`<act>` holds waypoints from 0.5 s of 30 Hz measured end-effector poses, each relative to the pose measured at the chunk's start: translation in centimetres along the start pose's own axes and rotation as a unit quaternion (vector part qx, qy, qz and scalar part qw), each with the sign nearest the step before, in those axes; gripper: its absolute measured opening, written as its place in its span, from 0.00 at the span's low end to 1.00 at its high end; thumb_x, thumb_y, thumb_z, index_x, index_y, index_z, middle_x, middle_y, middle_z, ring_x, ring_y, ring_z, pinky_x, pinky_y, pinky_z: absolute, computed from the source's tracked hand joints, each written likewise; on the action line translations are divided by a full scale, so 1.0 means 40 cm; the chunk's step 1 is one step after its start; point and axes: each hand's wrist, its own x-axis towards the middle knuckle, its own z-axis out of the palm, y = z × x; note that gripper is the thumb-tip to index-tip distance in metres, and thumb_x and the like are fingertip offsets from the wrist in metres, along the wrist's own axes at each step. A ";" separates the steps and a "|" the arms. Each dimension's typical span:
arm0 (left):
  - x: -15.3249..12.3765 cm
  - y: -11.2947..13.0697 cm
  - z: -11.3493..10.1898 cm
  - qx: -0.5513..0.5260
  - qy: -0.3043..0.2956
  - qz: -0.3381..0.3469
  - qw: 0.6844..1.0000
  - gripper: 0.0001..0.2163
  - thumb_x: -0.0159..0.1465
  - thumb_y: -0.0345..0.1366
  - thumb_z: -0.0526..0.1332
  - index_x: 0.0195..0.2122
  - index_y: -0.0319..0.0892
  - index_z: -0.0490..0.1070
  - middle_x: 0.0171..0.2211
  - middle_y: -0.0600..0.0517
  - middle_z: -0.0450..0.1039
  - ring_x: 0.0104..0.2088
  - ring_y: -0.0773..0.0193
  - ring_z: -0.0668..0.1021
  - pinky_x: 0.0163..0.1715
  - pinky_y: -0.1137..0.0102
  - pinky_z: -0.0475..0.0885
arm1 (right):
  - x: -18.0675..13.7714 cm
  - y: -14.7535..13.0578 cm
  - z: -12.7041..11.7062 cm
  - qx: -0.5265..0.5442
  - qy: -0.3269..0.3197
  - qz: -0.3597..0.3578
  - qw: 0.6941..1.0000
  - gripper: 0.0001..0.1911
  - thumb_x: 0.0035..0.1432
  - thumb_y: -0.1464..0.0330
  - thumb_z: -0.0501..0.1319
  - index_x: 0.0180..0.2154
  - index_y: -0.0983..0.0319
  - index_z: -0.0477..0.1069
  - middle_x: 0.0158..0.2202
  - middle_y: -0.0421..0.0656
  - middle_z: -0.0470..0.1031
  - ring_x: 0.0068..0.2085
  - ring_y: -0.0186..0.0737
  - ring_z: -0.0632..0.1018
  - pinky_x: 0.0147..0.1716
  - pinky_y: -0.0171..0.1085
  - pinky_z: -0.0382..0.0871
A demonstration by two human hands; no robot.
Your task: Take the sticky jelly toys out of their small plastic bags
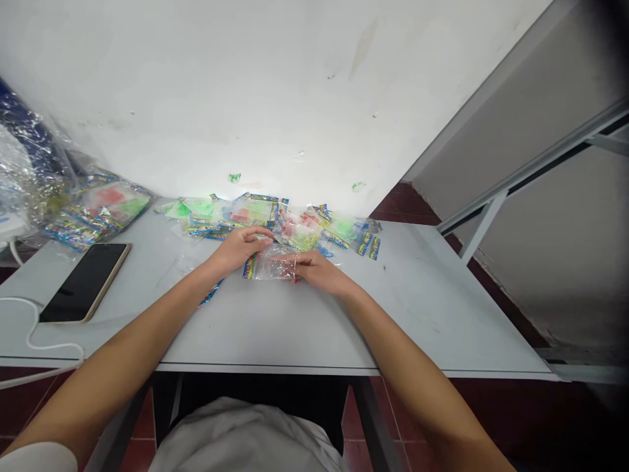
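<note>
My left hand (242,247) and my right hand (314,269) meet over a small clear plastic packet (268,265) with a colourful printed edge, lying on the white table (295,328). The left fingers curl over the packet's upper left edge and pinch it. My right hand's fingers lie stretched out on its right side. Just behind the hands lies a loose heap of similar packets (255,213) holding green, red and yellow contents.
A black phone (86,282) lies face up at the table's left, with a white cable (34,341) near it. More packets (101,210) and a crinkled plastic bag (24,170) sit at far left. A white wall stands behind; a metal frame (491,210) is at right.
</note>
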 end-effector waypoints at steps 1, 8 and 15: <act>-0.001 0.001 0.000 0.016 0.009 0.005 1.000 0.20 0.57 0.50 0.66 0.45 0.43 0.77 0.20 0.57 0.66 0.24 0.66 0.69 0.26 0.71 0.60 | 0.001 0.002 0.000 0.002 0.002 -0.002 1.000 0.20 0.56 0.66 0.61 0.50 0.59 0.79 0.31 0.41 0.77 0.30 0.34 0.71 0.34 0.36 0.69; 0.000 0.002 0.012 0.108 0.070 0.017 0.992 0.21 0.64 0.52 0.56 0.47 0.41 0.74 0.25 0.52 0.72 0.26 0.63 0.72 0.27 0.69 0.65 | -0.003 0.011 -0.007 0.021 0.003 -0.032 0.999 0.30 0.57 0.62 0.64 0.62 0.56 0.68 0.30 0.40 0.77 0.33 0.37 0.74 0.33 0.36 0.68; -0.038 0.029 0.028 0.312 0.036 0.220 0.923 0.26 0.66 0.55 0.56 0.57 0.43 0.68 0.55 0.43 0.72 0.58 0.50 0.70 0.60 0.56 0.60 | -0.002 0.014 0.003 -0.039 0.048 -0.059 0.996 0.30 0.53 0.63 0.66 0.59 0.59 0.71 0.29 0.37 0.73 0.30 0.34 0.69 0.32 0.36 0.62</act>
